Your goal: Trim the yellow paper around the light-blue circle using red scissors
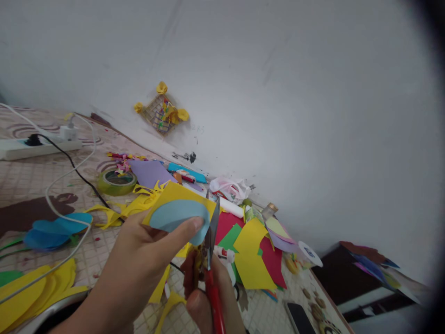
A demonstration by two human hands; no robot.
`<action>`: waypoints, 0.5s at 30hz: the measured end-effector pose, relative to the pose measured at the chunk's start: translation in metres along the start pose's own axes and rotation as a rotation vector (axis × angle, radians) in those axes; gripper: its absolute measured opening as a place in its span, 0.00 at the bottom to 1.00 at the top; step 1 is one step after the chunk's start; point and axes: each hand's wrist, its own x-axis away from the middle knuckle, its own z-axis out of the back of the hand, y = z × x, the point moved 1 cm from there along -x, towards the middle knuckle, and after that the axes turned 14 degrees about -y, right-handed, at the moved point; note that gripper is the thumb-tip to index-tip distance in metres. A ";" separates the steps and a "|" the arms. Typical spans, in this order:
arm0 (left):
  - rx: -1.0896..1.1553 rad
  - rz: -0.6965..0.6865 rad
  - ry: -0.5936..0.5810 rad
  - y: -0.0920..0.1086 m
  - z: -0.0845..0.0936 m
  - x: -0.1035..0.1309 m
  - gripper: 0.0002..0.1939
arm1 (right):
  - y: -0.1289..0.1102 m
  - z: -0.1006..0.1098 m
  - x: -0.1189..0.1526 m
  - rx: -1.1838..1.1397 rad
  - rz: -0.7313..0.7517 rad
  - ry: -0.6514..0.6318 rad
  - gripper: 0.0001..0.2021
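My left hand (153,250) pinches a yellow paper sheet (174,191) with a light blue paper petal shape (177,214) lying on top of it, the thumb pressing on the blue piece. In my right hand (222,297) is a pair of scissors (214,292) with red handles, its blades pointing up and parted at the right edge of the papers. Part of my right hand's grip is hidden behind the handles. Yellow paper offcuts (139,204) lie behind my left hand.
A roll of tape (117,180), purple paper (153,174) and yellow and red sheets (252,260) cover the table. Cut yellow petals (41,292) and blue paper pieces (52,232) lie left. Cables run from a power strip (41,149). A phone (299,317) rests at lower right.
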 end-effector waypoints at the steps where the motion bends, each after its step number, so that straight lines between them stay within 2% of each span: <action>1: -0.006 -0.004 0.007 0.000 0.000 0.001 0.08 | 0.000 -0.001 0.000 -0.010 -0.004 0.003 0.34; 7: 0.007 0.007 0.026 0.002 0.000 0.003 0.08 | 0.009 -0.001 -0.003 -0.109 -0.006 0.014 0.36; 10: -0.032 -0.008 0.020 0.003 0.000 0.002 0.08 | 0.014 0.002 -0.009 -0.157 -0.052 0.015 0.37; 13: -0.083 -0.034 0.009 0.003 0.002 0.002 0.09 | 0.013 0.004 -0.011 -0.197 -0.082 0.020 0.36; 15: -0.098 -0.046 0.020 0.002 0.003 0.002 0.09 | 0.008 0.002 -0.009 -0.188 -0.048 0.035 0.38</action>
